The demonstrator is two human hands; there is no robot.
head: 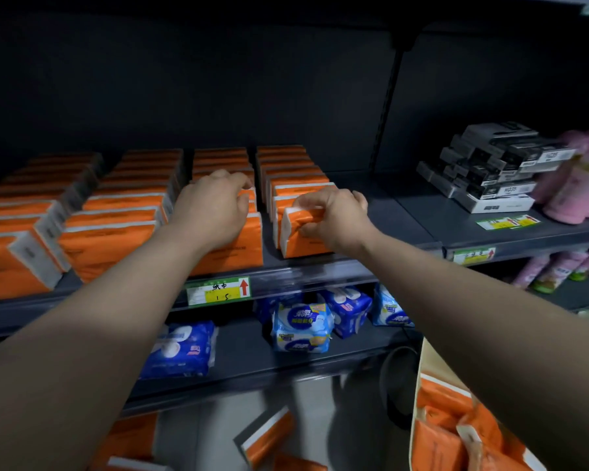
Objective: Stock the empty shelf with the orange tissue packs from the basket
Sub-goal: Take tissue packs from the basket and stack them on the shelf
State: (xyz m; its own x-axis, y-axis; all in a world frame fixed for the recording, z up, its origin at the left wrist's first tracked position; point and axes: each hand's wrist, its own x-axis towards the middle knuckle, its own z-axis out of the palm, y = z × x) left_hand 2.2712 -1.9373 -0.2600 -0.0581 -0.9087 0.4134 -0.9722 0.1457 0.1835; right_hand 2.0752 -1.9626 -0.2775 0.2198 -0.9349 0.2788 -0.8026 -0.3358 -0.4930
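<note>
Several rows of orange tissue packs (116, 229) stand upright on the dark shelf (405, 212). My left hand (211, 205) rests on the front packs of the third row (245, 246), fingers curled over their top edge. My right hand (334, 215) grips the front orange pack of the fourth row (291, 239) at its top right corner. A beige basket (429, 365) at the bottom right holds more orange packs (456, 433). Other orange packs (269, 436) lie low on the floor area below.
Blue and white packs (301, 326) sit on the lower shelf. Black and white boxes (490, 164) and pink items (578, 178) fill the shelf to the right. A price label (218, 290) hangs on the shelf edge. Bare shelf lies right of the fourth row.
</note>
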